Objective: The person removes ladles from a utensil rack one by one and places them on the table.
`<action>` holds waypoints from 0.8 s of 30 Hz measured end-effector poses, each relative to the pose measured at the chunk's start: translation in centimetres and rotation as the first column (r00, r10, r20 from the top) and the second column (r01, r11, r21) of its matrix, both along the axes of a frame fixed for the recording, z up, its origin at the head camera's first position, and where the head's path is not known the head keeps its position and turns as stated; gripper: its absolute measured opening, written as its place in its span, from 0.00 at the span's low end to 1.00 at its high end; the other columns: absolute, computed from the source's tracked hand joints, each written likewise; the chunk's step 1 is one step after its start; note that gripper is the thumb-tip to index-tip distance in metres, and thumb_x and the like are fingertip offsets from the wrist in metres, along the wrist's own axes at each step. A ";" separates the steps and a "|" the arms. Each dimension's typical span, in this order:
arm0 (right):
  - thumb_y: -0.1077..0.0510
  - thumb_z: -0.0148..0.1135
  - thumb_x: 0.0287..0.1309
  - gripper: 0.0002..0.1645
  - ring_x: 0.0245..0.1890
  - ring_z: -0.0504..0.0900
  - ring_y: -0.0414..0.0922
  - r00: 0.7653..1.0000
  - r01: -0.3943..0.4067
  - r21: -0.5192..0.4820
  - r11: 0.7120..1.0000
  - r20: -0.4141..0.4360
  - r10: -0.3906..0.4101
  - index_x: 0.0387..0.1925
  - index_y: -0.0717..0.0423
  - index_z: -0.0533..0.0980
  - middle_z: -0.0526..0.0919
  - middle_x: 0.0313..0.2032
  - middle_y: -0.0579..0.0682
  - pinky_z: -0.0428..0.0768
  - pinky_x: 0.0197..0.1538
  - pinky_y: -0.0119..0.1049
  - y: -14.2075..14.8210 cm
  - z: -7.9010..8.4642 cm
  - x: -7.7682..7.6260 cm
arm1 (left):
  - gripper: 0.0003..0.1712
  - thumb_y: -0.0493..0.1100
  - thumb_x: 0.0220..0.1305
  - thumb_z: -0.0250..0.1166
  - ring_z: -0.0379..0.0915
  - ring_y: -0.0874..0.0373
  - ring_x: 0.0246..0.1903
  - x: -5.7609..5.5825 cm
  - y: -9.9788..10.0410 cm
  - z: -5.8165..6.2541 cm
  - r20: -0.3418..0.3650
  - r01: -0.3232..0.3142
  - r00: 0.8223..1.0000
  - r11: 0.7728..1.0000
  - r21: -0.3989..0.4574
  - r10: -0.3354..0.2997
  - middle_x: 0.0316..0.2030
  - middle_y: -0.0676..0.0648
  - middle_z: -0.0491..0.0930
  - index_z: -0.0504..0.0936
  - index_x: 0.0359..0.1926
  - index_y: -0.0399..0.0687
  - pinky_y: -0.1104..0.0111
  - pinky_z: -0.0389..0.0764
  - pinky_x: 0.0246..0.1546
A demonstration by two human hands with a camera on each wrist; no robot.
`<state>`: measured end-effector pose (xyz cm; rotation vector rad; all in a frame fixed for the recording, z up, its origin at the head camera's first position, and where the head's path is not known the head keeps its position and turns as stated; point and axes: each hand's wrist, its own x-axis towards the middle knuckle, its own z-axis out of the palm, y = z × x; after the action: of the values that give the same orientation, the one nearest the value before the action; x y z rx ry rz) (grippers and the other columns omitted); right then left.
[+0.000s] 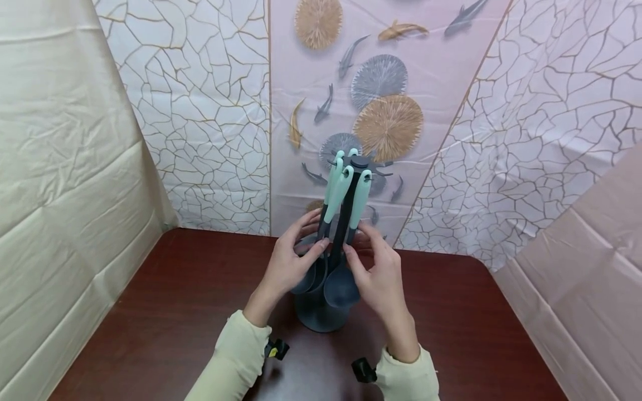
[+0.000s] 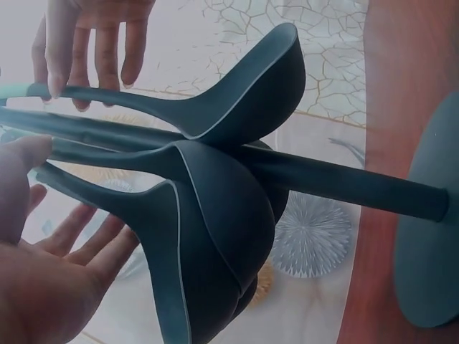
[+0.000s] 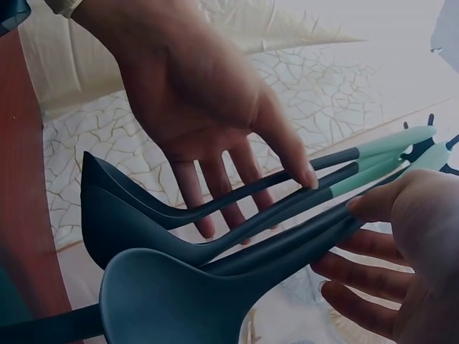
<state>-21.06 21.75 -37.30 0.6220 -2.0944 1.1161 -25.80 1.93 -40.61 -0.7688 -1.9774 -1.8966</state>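
A dark utensil stand (image 1: pixel 323 318) stands upright on the table. From its top hang several dark kitchen utensils with mint-green handle ends, among them a ladle (image 1: pixel 343 287) at the front right. My left hand (image 1: pixel 291 262) is around the left-hand utensils, its thumb touching a handle and its extended fingers reaching behind. On the other side, my right hand (image 1: pixel 378 273) has its thumb at the front ladle's handle (image 3: pixel 301 252), with relaxed fingers behind it. The stand's pole (image 2: pixel 344 183) shows between the bowls and the round base (image 2: pixel 430 236).
The dark red-brown table (image 1: pixel 165 312) spreads around the stand. Behind it hangs a patterned cloth (image 1: pixel 215 111) with fish and round motifs at its middle. Plain beige cloth (image 1: pixel 70 167) drapes at the left side. A small dark camera (image 1: pixel 364 370) sits at the right wrist.
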 end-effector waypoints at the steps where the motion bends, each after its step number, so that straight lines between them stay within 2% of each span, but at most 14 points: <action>1: 0.63 0.70 0.70 0.30 0.41 0.90 0.45 1.000 0.001 -0.001 1.000 -0.001 -0.001 0.70 0.48 0.75 0.88 0.46 0.51 0.90 0.40 0.43 -0.1 0.0 0.0 | 0.30 0.42 0.75 0.69 0.76 0.52 0.66 0.0 0.0 0.0 -0.001 0.000 1.000 1.000 0.013 0.000 0.69 0.50 0.76 0.74 0.74 0.58 0.47 0.80 0.62; 6: 0.61 0.69 0.70 0.28 0.39 0.89 0.43 1.000 0.006 -0.009 1.000 -0.008 -0.006 0.69 0.48 0.75 0.88 0.44 0.49 0.89 0.39 0.37 -0.3 -0.2 0.0 | 0.20 0.41 0.73 0.71 0.77 0.50 0.65 0.0 0.0 0.0 0.003 -0.001 1.000 0.999 0.034 0.001 0.69 0.49 0.76 0.81 0.63 0.50 0.43 0.79 0.62; 13: 0.65 0.69 0.70 0.28 0.27 0.88 0.42 1.000 -0.019 -0.032 0.999 0.009 0.020 0.68 0.49 0.75 0.88 0.42 0.50 0.89 0.33 0.38 -0.4 -0.4 0.2 | 0.16 0.41 0.74 0.70 0.77 0.52 0.66 -0.1 -0.1 0.0 0.000 0.013 1.000 1.000 -0.003 -0.013 0.70 0.51 0.75 0.86 0.59 0.45 0.48 0.81 0.61; 16: 0.66 0.69 0.69 0.29 0.25 0.87 0.42 1.000 -0.028 -0.033 0.999 0.013 0.028 0.68 0.50 0.75 0.88 0.42 0.51 0.88 0.31 0.38 -0.4 -0.4 0.3 | 0.16 0.41 0.74 0.70 0.76 0.52 0.66 -0.1 -0.1 -0.1 0.002 0.012 1.000 1.000 -0.011 -0.012 0.70 0.51 0.75 0.86 0.59 0.45 0.49 0.81 0.61; 20: 0.65 0.68 0.70 0.28 0.24 0.88 0.43 0.999 -0.050 -0.030 0.998 0.016 0.050 0.68 0.50 0.75 0.88 0.41 0.51 0.88 0.30 0.36 -0.4 -0.2 0.3 | 0.16 0.43 0.74 0.70 0.76 0.53 0.66 0.1 -0.1 0.2 -0.038 -0.042 0.999 0.996 -0.075 0.039 0.70 0.52 0.74 0.86 0.59 0.45 0.51 0.81 0.61; 24: 0.64 0.67 0.71 0.27 0.24 0.88 0.46 0.998 -0.060 -0.036 0.998 0.028 0.062 0.68 0.48 0.75 0.88 0.41 0.50 0.88 0.30 0.37 -0.3 0.1 0.4 | 0.16 0.44 0.75 0.70 0.74 0.55 0.67 0.5 0.2 0.7 -0.079 -0.102 0.993 0.982 -0.160 0.091 0.71 0.51 0.73 0.86 0.59 0.47 0.51 0.80 0.62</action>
<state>-20.63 21.49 -37.18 0.6603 -2.0884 1.2004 -25.25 2.11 -39.89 -0.7575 -2.1055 -1.6448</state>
